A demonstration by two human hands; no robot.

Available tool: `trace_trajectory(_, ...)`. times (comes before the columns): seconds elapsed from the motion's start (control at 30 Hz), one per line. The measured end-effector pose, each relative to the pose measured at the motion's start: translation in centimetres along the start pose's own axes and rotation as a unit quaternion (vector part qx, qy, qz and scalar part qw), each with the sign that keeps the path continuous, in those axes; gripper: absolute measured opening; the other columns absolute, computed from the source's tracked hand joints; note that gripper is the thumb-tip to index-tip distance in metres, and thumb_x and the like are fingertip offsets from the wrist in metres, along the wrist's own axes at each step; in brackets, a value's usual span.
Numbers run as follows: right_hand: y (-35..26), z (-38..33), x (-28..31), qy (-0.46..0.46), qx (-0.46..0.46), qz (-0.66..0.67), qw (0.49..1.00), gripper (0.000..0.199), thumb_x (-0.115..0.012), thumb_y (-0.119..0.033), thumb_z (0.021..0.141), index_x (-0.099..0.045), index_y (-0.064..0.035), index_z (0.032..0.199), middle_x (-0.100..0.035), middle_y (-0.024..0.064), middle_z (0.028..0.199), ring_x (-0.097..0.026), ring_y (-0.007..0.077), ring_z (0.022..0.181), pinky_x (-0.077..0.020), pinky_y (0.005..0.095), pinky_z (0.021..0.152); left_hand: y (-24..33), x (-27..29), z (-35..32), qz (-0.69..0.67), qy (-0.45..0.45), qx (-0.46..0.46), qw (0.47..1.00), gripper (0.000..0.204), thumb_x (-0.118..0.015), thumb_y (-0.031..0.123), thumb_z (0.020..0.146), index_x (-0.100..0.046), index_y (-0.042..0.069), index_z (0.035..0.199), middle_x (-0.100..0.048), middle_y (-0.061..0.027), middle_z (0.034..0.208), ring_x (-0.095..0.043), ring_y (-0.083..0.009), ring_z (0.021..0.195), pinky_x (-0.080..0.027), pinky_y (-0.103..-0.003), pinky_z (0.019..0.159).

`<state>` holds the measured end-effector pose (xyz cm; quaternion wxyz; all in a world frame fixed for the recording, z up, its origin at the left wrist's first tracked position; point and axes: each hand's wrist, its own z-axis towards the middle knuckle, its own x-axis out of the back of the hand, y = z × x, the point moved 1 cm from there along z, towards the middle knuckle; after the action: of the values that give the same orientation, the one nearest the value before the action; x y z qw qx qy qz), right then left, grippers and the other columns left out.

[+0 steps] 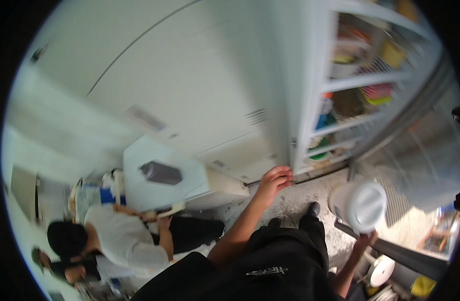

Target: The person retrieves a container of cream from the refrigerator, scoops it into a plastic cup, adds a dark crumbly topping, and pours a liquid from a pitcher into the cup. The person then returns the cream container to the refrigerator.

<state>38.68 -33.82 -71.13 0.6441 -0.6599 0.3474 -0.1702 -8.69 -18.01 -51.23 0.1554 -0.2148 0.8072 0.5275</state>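
My left hand (277, 178) reaches forward with its fingers bent and close together. Its fingertips are at the lower edge of a white-framed cabinet (315, 75); whether they grip the frame or something small there I cannot make out. Low on the right, my right hand (366, 240) is closed on the near side of a whitish round tub (368, 205) with a pale, translucent top. Most of those fingers are hidden under the tub. Through the cabinet's open-looking front, shelves show several colourful items, among them a pink and yellow basket (378, 94).
A large pale wall panel (189, 90) with vents fills the left and middle. A person in a white top (127, 236) sits at a white table (134, 198) bearing a dark bottle-like object (161, 172). Right, a translucent sheet (420, 155) hangs near white reels (380, 271).
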Motion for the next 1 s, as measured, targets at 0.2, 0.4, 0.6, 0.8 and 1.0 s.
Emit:
trace_trajectory(0.2, -10.8, -11.4, 7.0, 0.154, 0.002, 0.042, 0.987, 0.036, -0.047, -0.035, 0.100, -0.061, -0.0064, 0.117, -0.062, 0.0070, 0.111, -0.060, 0.0196, 0.105, -0.0509, 0.0345, 0.087, 14.5, 24.5, -12.8, 0.385, 0.532, -0.478, 0.584, 0.039, -0.073, 0.016, 0.086, -0.050, 0.002, 0.115, -0.054, -0.0109, 0.108, -0.054, -0.0254, 0.100, -0.042, -0.038, 0.095)
trace_trajectory(0.4, -18.6, -21.2, 4.5, 0.133, 0.034, 0.086, 0.987, 0.022, -0.058, -0.033, 0.092, -0.057, -0.0120, 0.087, -0.058, -0.0002, 0.085, -0.059, 0.0143, 0.087, -0.0495, 0.0336, 0.083, 17.1, 39.6, -10.1, 0.417, 0.691, -0.133, 0.576, 0.126, -0.091, 0.060, 0.055, -0.030, -0.003, 0.145, -0.055, -0.0249, 0.133, -0.059, -0.0422, 0.117, -0.048, -0.053, 0.096)
trace_trajectory(0.6, -22.8, -21.0, 5.9, 0.120, 0.151, 0.052, 0.980, 0.043, -0.061, -0.027, 0.088, -0.045, -0.0108, 0.051, -0.038, -0.0073, 0.049, -0.028, 0.0044, 0.042, -0.0165, 0.0273, 0.042, 13.4, 38.5, -14.3, 0.481, 0.587, -0.274, 0.590, 0.100, -0.092, 0.049, 0.062, -0.043, -0.005, 0.129, -0.068, -0.0231, 0.108, -0.069, -0.0389, 0.097, -0.058, -0.046, 0.083)
trace_trajectory(0.8, -24.2, -18.3, 11.0, 0.230, 0.179, 0.066, 0.954, 0.043, -0.062, -0.029, 0.089, -0.046, -0.0078, 0.055, -0.038, -0.0080, 0.054, -0.028, 0.0027, 0.045, -0.0159, 0.0271, 0.042, 5.8, 12.0, -9.1, 0.488, -0.078, -0.268, 0.827, 0.106, -0.098, 0.040, 0.054, -0.041, -0.004, 0.133, -0.062, -0.0211, 0.121, -0.065, -0.0333, 0.107, -0.054, -0.044, 0.091)
trace_trajectory(1.0, -29.4, -10.2, 15.0, 0.278, 0.181, 0.080, 0.940, 0.042, -0.059, -0.022, 0.090, -0.041, -0.0107, 0.053, -0.033, -0.0081, 0.052, -0.025, 0.0024, 0.043, -0.0167, 0.0270, 0.041, -16.4, -20.7, -10.7, 0.516, -0.602, -0.305, 0.529, 0.077, -0.089, 0.038, 0.068, -0.054, 0.004, 0.128, -0.067, -0.0164, 0.125, -0.067, -0.0341, 0.111, -0.035, -0.049, 0.116)
